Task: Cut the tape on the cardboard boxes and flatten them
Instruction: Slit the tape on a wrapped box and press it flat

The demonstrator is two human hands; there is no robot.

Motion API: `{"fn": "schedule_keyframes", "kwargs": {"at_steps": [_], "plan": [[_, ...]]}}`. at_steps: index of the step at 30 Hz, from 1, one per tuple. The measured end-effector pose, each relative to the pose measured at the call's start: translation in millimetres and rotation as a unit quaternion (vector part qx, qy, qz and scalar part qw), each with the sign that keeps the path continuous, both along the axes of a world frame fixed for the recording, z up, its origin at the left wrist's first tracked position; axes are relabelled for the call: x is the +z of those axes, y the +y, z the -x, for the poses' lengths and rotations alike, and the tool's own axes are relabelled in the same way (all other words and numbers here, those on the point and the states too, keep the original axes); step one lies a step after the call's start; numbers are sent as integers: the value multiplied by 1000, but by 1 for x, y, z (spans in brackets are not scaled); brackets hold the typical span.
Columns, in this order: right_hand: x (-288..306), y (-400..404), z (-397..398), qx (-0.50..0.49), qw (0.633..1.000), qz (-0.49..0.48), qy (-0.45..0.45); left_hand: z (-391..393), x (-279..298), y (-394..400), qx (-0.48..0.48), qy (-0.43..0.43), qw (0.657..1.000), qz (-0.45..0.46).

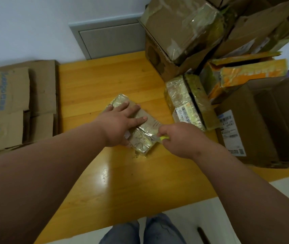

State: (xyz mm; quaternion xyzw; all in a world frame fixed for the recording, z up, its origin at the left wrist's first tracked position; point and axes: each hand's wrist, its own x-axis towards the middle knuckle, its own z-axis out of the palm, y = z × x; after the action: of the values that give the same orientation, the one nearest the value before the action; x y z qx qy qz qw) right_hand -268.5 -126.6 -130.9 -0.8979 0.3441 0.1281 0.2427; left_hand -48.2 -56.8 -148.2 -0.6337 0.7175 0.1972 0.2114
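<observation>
A small flat cardboard box (145, 131), wrapped in shiny clear tape, lies on the yellow wooden table (105, 81). My left hand (121, 120) presses down on its top with straight, spread fingers. My right hand (177, 138) grips a small cutter with a yellow-green handle (164, 137). The cutter's tip meets the taped near right edge of the box. Most of the handle is hidden inside my fist.
Flattened cardboard sheets (13, 104) are stacked at the table's left. At the right stand several taped boxes: a small labelled one (187, 104), an orange one (245, 74), a large open one (263, 120) and a tall pile (184, 32). My knees show below the table's near edge.
</observation>
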Motion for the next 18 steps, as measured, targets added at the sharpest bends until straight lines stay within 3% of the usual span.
{"fn": "schedule_keyframes", "kwargs": {"at_steps": [5,8,13,18], "plan": [[-3,2,11,-33,999,-34,-15,0,3,2,5,-9,1000,26],[-7,-1,23,-110,986,-113,-52,1,4,7,9,-48,997,61],[-22,-3,38,-369,863,-275,-209,7,1,0,23,-93,992,84],[-40,9,30,-458,810,-259,-261,14,-5,-7,48,-114,989,77]]}}
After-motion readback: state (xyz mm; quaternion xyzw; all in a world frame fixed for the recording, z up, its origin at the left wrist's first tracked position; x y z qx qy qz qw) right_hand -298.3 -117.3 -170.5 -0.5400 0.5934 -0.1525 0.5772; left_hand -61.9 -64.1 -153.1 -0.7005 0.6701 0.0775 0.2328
